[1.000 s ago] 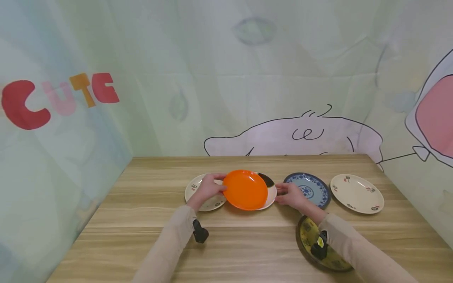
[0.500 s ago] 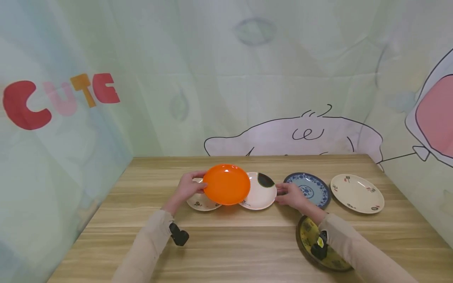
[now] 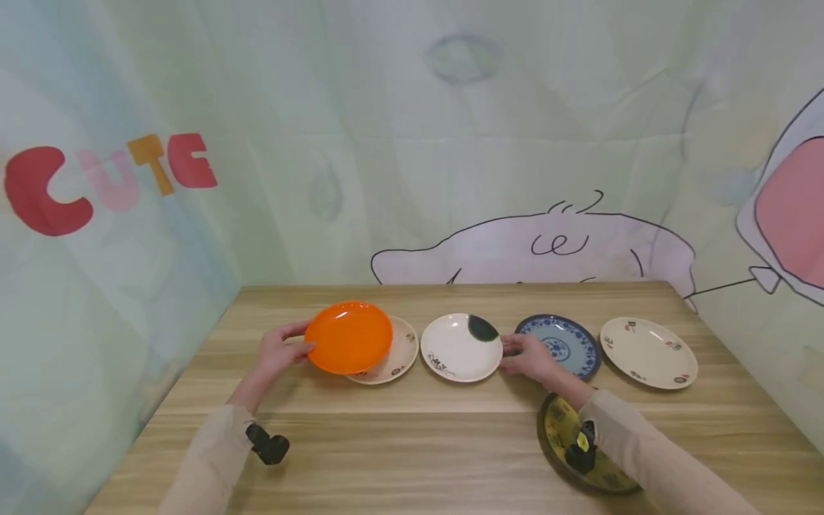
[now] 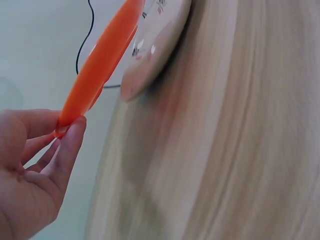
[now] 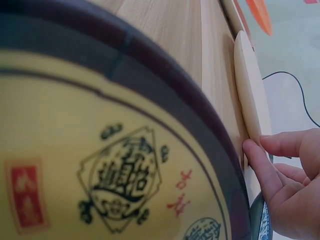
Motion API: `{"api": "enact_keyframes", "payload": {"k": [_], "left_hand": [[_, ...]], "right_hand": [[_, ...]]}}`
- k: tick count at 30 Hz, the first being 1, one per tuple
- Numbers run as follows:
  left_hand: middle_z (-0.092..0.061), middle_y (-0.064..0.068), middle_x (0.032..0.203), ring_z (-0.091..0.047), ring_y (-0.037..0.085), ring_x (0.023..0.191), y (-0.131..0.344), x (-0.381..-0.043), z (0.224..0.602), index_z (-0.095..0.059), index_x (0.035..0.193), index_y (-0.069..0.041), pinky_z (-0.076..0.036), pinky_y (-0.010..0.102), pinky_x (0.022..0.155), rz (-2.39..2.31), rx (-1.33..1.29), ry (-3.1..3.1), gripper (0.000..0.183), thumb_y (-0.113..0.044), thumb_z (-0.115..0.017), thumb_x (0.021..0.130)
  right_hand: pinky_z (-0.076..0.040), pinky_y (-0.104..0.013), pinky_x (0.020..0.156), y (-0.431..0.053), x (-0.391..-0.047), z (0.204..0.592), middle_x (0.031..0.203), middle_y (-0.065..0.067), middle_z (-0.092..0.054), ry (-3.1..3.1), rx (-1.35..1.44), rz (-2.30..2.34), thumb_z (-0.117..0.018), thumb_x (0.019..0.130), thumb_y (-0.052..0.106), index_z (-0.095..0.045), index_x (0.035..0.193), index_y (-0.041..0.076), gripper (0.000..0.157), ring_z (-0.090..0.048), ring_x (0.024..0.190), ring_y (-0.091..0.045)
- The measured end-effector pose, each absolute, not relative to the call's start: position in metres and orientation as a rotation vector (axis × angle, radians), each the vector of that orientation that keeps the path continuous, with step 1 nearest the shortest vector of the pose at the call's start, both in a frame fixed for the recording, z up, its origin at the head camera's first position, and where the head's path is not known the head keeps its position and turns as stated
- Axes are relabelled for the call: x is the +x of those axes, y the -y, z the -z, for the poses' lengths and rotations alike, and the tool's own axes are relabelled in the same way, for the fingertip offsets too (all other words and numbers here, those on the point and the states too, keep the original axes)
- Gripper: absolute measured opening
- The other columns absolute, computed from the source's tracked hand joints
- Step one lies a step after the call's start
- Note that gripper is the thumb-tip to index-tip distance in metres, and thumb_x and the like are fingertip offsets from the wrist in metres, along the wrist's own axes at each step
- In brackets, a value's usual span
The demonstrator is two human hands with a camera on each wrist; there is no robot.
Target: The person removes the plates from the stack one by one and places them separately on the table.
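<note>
My left hand (image 3: 278,354) pinches the left rim of an orange plate (image 3: 350,337), thumb on one face and fingers on the other. In the left wrist view the orange plate (image 4: 97,65) is tilted and raised off the table. It overlaps a cream plate with small printed motifs (image 3: 404,350) in the head view. My right hand (image 3: 531,357) pinches the right rim of a white plate (image 3: 458,352) with a dark green patch, which lies on the table. The right wrist view shows thumb and forefinger at the rim of this white plate (image 5: 250,85).
Right of the white plate lies a blue-patterned plate (image 3: 579,350), partly behind my right hand. Farther right is a larger cream plate (image 3: 650,354). A yellow plate with a dark rim (image 3: 560,436) lies under my right forearm. A printed curtain (image 3: 309,179) hangs behind the wooden table (image 3: 412,458).
My left hand has carried the orange plate leftward, off the white plate and across the cream plate. The white plate is now uncovered. My right hand has stayed at its rim.
</note>
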State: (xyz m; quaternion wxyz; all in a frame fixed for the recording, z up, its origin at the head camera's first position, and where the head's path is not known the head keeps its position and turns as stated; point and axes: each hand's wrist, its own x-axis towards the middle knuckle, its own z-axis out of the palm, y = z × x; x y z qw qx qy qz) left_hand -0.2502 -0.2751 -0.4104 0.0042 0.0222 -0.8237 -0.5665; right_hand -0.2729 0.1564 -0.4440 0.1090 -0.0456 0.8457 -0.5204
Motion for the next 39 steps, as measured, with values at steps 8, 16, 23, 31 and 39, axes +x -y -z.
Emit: {"api": "enact_keyframes", "payload": {"k": [8, 16, 23, 31, 39], "left_hand": [[-0.036, 0.033, 0.131, -0.058, -0.001, 0.068, 0.306, -0.237, 0.420, -0.033, 0.132, 0.013, -0.055, 0.024, 0.070, 1.810, 0.106, 2.539, 0.052, 0.001, -0.055, 0.087], [-0.033, 0.033, 0.131, -0.056, -0.004, 0.066, 0.332, -0.229, 0.427, -0.030, 0.133, 0.014, -0.054, 0.019, 0.068, 1.779, 0.242, 2.465, 0.052, 0.001, -0.052, 0.088], [-0.032, 0.032, 0.135, -0.055, -0.005, 0.066, 0.344, -0.223, 0.434, -0.029, 0.136, 0.009, -0.053, 0.015, 0.066, 1.765, 0.401, 2.444, 0.054, 0.001, -0.051, 0.089], [-0.029, 0.035, 0.135, -0.056, -0.005, 0.062, 0.352, -0.220, 0.443, -0.026, 0.136, 0.012, -0.053, 0.015, 0.063, 1.809, 0.469, 2.400, 0.054, 0.006, -0.050, 0.088], [-0.026, 0.035, 0.136, -0.055, -0.004, 0.062, 0.347, -0.224, 0.441, -0.025, 0.136, 0.011, -0.053, 0.015, 0.062, 1.787, 0.535, 2.445, 0.055, 0.004, -0.050, 0.088]], "right_hand": [[-0.055, -0.029, 0.073, -0.157, -0.272, 0.443, 0.112, -0.028, -0.056, -2.481, -0.134, 1.527, -0.064, 0.077, -0.004, -0.042, 0.125, -0.013, 0.054, -0.063, 0.089, -0.027], [-0.055, -0.028, 0.073, -0.156, -0.270, 0.438, 0.111, -0.025, -0.058, -2.515, -0.129, 1.489, -0.065, 0.078, 0.000, -0.045, 0.124, -0.011, 0.051, -0.063, 0.090, -0.025], [-0.055, -0.028, 0.073, -0.157, -0.269, 0.439, 0.111, -0.025, -0.059, -2.516, -0.141, 1.490, -0.065, 0.079, 0.000, -0.045, 0.125, -0.011, 0.051, -0.063, 0.090, -0.025], [-0.055, -0.028, 0.072, -0.156, -0.268, 0.442, 0.109, -0.025, -0.059, -2.518, -0.168, 1.526, -0.064, 0.079, -0.002, -0.046, 0.123, -0.012, 0.049, -0.064, 0.088, -0.025], [-0.056, -0.028, 0.071, -0.156, -0.269, 0.442, 0.108, -0.023, -0.060, -2.547, -0.151, 1.486, -0.065, 0.078, 0.000, -0.048, 0.122, -0.011, 0.048, -0.063, 0.088, -0.023]]}}
